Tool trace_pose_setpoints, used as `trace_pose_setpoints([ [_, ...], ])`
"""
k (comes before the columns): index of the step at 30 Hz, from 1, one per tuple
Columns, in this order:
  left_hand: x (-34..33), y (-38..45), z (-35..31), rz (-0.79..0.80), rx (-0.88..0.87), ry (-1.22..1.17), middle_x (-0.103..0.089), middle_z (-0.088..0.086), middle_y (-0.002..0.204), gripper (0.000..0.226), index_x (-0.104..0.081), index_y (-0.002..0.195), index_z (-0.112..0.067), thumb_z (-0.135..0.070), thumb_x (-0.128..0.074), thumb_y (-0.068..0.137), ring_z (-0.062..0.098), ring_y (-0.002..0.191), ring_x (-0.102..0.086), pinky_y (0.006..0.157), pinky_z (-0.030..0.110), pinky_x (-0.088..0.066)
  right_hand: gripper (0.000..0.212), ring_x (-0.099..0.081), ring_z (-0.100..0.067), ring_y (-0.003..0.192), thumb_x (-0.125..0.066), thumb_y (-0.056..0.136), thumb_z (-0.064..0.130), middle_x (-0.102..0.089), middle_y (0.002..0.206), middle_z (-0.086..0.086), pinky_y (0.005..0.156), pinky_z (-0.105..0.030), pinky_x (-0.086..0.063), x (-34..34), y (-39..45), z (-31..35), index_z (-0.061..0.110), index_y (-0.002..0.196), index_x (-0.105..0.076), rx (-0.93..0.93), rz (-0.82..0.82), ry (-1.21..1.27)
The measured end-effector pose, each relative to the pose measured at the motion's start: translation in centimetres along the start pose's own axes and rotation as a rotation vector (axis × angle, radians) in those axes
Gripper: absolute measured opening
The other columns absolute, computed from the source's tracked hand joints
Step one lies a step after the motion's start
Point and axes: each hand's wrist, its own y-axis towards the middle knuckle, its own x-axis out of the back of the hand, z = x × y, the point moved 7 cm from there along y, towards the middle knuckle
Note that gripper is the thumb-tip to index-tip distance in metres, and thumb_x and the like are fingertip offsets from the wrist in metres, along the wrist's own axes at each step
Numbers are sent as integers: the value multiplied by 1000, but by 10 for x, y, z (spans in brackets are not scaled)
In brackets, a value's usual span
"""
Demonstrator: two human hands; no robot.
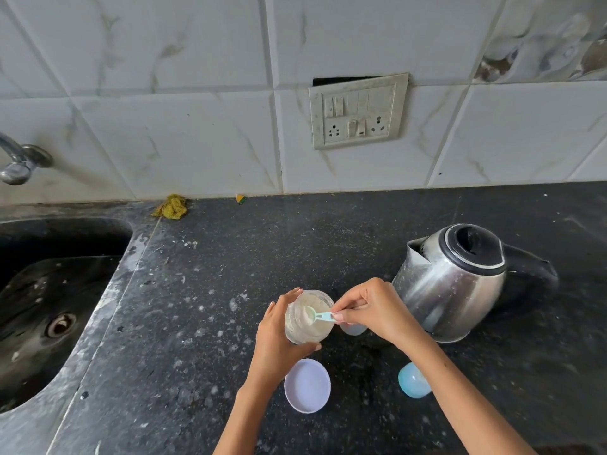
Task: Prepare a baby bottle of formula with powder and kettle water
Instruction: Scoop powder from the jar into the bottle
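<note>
My left hand (276,333) grips a clear jar of white powder (307,323), tilted toward me above the dark counter. My right hand (371,310) pinches the handle of a small pale-blue scoop (320,316) whose bowl sits inside the jar's mouth. Just under my right hand a translucent baby bottle (354,329) is mostly hidden. A steel kettle (450,284) with a black lid and handle stands to the right. The jar's lavender lid (307,385) lies upside down near me. A blue bottle cap (413,384) lies on its side by my right forearm.
A dark sink (49,307) with a drain fills the left, with a tap (19,162) above it. A yellow scrub cloth (170,206) lies at the wall's foot. A switch-and-socket plate (358,111) is on the tiled wall.
</note>
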Motion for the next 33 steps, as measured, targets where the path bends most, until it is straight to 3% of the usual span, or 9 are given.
trace_pose_setpoints([
  [3, 1, 0, 3, -9, 42, -24, -59, -19, 121, 90, -44, 124, -37, -36, -89, 47, 9, 113, -56, 91, 38, -51, 12, -74, -8, 74, -81, 75, 11, -78, 78, 0, 78, -25, -59, 0, -1, -5, 14, 86, -80, -31, -4, 81],
  [10, 9, 7, 7, -17, 142, -115, -63, -19, 107, 78, -44, 111, -39, -26, -92, 51, -9, 99, -57, 74, 6, -44, 11, -75, -15, 75, -81, 73, 4, -77, 77, -7, 72, -23, -60, 3, 3, -10, 8, 83, -79, -69, -54, 237],
  [14, 7, 6, 8, -11, 139, -65, -56, -12, 126, 95, -39, 128, -29, -33, -92, 49, 8, 115, -55, 88, 16, -47, 13, -75, -17, 75, -81, 74, 4, -77, 78, -10, 71, -23, -60, -2, 10, -8, 4, 87, -78, -78, -66, 244],
  [16, 11, 2, 2, -42, 132, -44, -39, -4, 147, 111, -31, 140, -25, -36, -93, 48, 14, 132, -41, 105, 28, -39, 13, -75, -18, 76, -80, 75, 5, -77, 77, -10, 71, -23, -60, -2, 10, -7, 5, 87, -78, -71, -77, 254],
  [18, 15, -4, -9, -69, 111, -37, -24, -3, 156, 113, -27, 144, -24, -30, -93, 52, 11, 141, -27, 109, 25, -28, 12, -75, -17, 75, -79, 75, 4, -77, 77, -9, 69, -20, -59, 1, 8, -7, 5, 87, -78, -51, -93, 275],
  [24, 21, -23, -47, -251, -26, -26, -29, -4, 151, 86, -38, 134, -25, -18, -88, 64, 2, 135, -28, 98, -5, -18, 12, -75, -18, 77, -80, 74, 4, -78, 80, -6, 70, -24, -59, 19, -15, -20, 8, 85, -78, -22, -175, 363],
  [27, 11, -30, -68, -308, -92, -81, -37, -1, 146, 70, -40, 130, -26, -17, -81, 74, 7, 135, -35, 104, 5, -26, 14, -75, -19, 77, -79, 75, 3, -77, 81, -6, 70, -22, -60, 32, -31, -34, 6, 88, -78, -55, -253, 388],
  [30, -11, -34, -81, -298, -124, -154, -43, 3, 142, 52, -40, 134, -12, -20, -64, 89, 14, 133, -40, 109, 22, -32, 13, -75, -18, 77, -78, 76, 1, -78, 79, -6, 69, -21, -59, 49, -46, -45, 8, 87, -78, -64, -320, 419],
  [33, -43, -30, -82, -185, -79, -195, -36, 1, 150, 56, -33, 142, -9, -15, -60, 93, 6, 140, -29, 112, 14, -24, 13, -75, -19, 76, -75, 77, -1, -77, 78, -9, 67, -20, -58, 61, -59, -53, 6, 87, -76, -70, -382, 458],
])
